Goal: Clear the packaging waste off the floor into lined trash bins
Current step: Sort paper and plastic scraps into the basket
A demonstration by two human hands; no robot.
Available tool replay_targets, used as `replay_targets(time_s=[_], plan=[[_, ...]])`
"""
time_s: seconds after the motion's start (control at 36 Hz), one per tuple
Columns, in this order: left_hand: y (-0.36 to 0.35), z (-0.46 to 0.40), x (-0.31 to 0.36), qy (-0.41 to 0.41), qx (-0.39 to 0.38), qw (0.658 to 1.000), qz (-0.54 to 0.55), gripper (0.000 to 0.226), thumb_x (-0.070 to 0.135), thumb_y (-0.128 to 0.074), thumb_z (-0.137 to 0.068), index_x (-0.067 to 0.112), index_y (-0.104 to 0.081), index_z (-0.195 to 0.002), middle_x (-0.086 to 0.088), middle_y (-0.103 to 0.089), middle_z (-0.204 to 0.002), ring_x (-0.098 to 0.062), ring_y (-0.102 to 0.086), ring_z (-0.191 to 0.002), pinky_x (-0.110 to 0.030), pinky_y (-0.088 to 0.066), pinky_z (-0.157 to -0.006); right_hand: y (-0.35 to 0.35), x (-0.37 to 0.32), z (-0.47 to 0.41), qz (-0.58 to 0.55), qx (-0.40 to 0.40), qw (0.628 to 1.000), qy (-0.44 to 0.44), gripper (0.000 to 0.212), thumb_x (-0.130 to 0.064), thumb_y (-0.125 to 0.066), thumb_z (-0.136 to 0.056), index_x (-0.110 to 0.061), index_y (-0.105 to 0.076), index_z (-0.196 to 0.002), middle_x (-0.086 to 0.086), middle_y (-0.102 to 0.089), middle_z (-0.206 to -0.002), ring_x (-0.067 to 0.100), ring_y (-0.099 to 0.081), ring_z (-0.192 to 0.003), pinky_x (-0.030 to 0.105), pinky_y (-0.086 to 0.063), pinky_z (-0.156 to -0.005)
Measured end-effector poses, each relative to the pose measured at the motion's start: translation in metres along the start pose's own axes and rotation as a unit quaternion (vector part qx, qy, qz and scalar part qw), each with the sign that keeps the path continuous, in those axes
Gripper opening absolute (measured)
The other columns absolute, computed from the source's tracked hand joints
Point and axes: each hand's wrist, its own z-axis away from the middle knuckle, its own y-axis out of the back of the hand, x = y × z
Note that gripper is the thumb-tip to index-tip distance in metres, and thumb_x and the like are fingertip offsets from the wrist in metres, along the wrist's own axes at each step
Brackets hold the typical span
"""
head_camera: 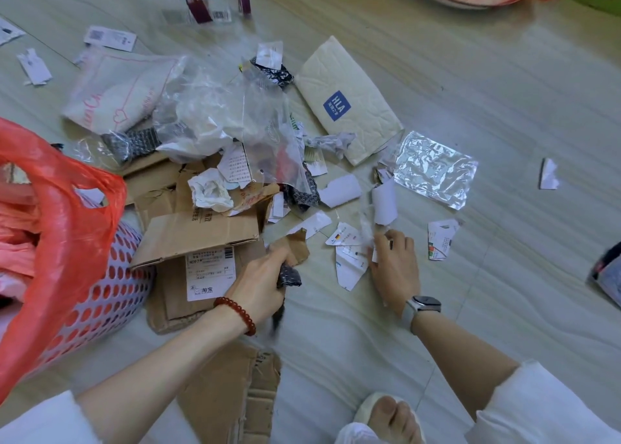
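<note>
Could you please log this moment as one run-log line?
left hand: grips dark plastic scrap | right hand: pinches paper scraps | bin: red-lined, at left | floor: littered

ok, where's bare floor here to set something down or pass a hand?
Free: floor right of the foil sheet, broken only by one paper scrap, and the strip between the right hand and the foot. Crowded: the cardboard and plastic pile from the bin to the HLA bag.
</note>
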Motion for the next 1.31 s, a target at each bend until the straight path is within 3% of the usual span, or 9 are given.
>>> replay_targets(time_s=[0.22,0.39,0.5,0.61,0.69,0.89,1.03,1.19,1.31], plan=[[0.002,0.002,0.0,-0.018,-0.021,0.999,-0.046,0.028,0.009,-0.05,-0.079,0.029,-0.036,-0.092,0.003,-0.047,-0.093,-0.024,-0.054,-0.081,-0.034,-0.047,-0.066,0.028,0.009,-0.006,-0.196,0.071,0.977,-0.049,0.043,0.012,-0.053,-0.079,-0.003,-0.056,-0.119,0.023,-0.048,-0.107,0.033,-0.052,-0.091,0.027,-0.035,-0.075],[-0.01,0.002,0.0,-0.014,-0.076,0.985,-0.151,0.039,0.038,-0.056,-0.077,0.027,-0.045,-0.112,-0.002,-0.034,-0.113,-0.019,-0.039,-0.074,-0.026,-0.035,-0.063,0.045,0.003,-0.002,-0.238,0.153,0.959,-0.019,0.026,0.004,-0.042,-0.069,0.001,-0.067,-0.075,0.022,-0.054,-0.081,0.028,-0.052,-0.072,0.023,-0.032,-0.064],[-0.019,0.003,-0.006,0.0,-0.057,0.978,-0.201,0.04,0.054,-0.06,-0.078,0.02,-0.045,-0.093,-0.002,-0.034,-0.107,-0.017,-0.037,-0.074,-0.028,-0.04,-0.063,0.042,-0.011,0.006,-0.193,0.061,0.979,-0.014,0.033,-0.026,-0.04,-0.073,0.0,-0.06,-0.077,0.016,-0.052,-0.09,0.034,-0.053,-0.067,0.034,-0.041,-0.057],[-0.022,0.007,-0.009,-0.052,-0.013,0.977,-0.205,0.037,0.026,-0.079,-0.065,0.015,-0.045,-0.074,-0.007,-0.046,-0.089,-0.016,-0.03,-0.056,-0.029,-0.039,-0.039,0.024,-0.019,0.012,-0.033,-0.056,0.997,0.041,0.05,-0.06,-0.047,-0.077,-0.012,-0.053,-0.092,0.003,-0.044,-0.12,0.028,-0.055,-0.091,0.029,-0.037,-0.057],[-0.025,0.007,-0.008,-0.035,-0.025,0.977,-0.211,0.021,0.014,-0.068,-0.073,0.014,-0.049,-0.084,-0.008,-0.045,-0.101,-0.023,-0.038,-0.064,-0.031,-0.037,-0.05,0.011,-0.017,0.01,-0.002,-0.112,0.993,0.032,0.058,-0.062,-0.058,-0.074,-0.017,-0.045,-0.108,-0.002,-0.025,-0.142,0.025,-0.046,-0.111,0.03,-0.039,-0.063],[-0.024,0.006,-0.007,-0.018,-0.054,0.978,-0.202,0.015,0.013,-0.06,-0.078,0.013,-0.05,-0.09,-0.008,-0.044,-0.111,-0.034,-0.055,-0.079,-0.033,-0.036,-0.057,0.009,-0.013,0.004,-0.032,-0.061,0.996,0.063,0.029,-0.033,-0.055,-0.088,-0.013,-0.048,-0.108,-0.002,-0.041,-0.133,0.028,-0.055,-0.095,0.025,-0.023,-0.048],[-0.027,0.002,-0.008,-0.039,-0.019,0.982,-0.187,0.012,0.017,-0.06,-0.08,0.014,-0.051,-0.088,-0.008,-0.045,-0.102,-0.027,-0.04,-0.06,-0.031,-0.032,-0.053,0.013,-0.016,-0.006,-0.035,-0.059,0.996,0.062,0.032,-0.007,-0.048,-0.083,-0.015,-0.048,-0.114,0.003,-0.054,-0.113,0.029,-0.055,-0.092,0.028,-0.027,-0.052],[-0.029,-0.007,-0.005,-0.106,0.041,0.98,-0.161,0.033,0.015,-0.077,-0.065,0.016,-0.044,-0.068,-0.005,-0.046,-0.086,-0.018,-0.025,-0.045,-0.022,-0.025,-0.037,0.054,-0.011,-0.018,-0.332,0.108,0.935,-0.054,0.032,0.002,-0.054,-0.081,-0.006,-0.048,-0.111,-0.002,-0.056,-0.087,0.018,-0.049,-0.072,0.029,-0.035,-0.062],[-0.03,-0.022,-0.001,-0.146,0.024,0.972,-0.185,0.038,0.011,-0.083,-0.055,0.016,-0.047,-0.065,-0.002,-0.051,-0.085,-0.014,-0.037,-0.054,-0.021,-0.029,-0.032,0.082,0.014,-0.014,-0.455,0.073,0.881,-0.111,0.052,0.0,-0.05,-0.084,-0.02,-0.034,-0.129,-0.015,-0.041,-0.081,-0.004,-0.043,-0.064,0.013,-0.037,-0.055]])
